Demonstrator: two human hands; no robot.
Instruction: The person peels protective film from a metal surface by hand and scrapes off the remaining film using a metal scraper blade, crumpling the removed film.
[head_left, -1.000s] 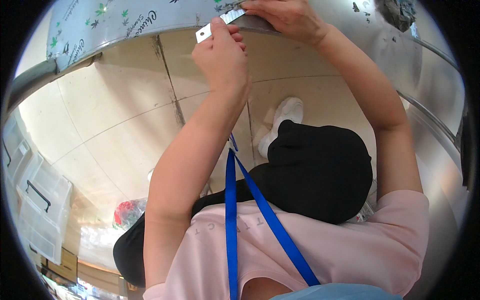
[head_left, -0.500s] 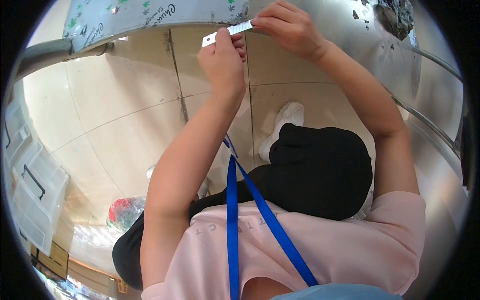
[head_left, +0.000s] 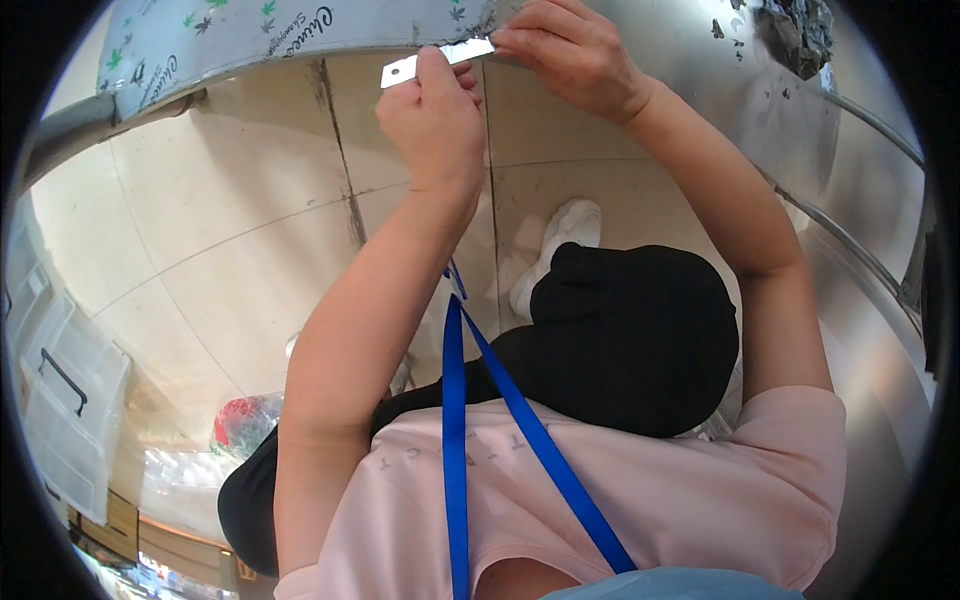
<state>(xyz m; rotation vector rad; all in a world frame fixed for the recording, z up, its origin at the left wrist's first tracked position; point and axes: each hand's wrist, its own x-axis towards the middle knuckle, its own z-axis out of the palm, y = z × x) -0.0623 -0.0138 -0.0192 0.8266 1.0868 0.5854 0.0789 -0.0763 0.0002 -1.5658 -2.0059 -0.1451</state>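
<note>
Between my hands is a snap-off knife blade, a flat shiny strip with a small round hole at its left end. My left hand is closed on it, thumb on top and fingers curled beneath. At the strip's other end, the fingertips of my right hand are pinched together on the tip, which they partly hide. Both hands are just at the near edge of a metal table, whose left part bears a printed protective film.
A dark crumpled lump and dark scraps lie on the metal surface at right. Clear plastic boxes with black handles stand at left. A plastic bag with red and green contents lies on the tiled floor.
The view has shifted a little, and both hands with the blade appear slightly farther left and higher. Its surface catches the light differently. Both hands keep their grip.
</note>
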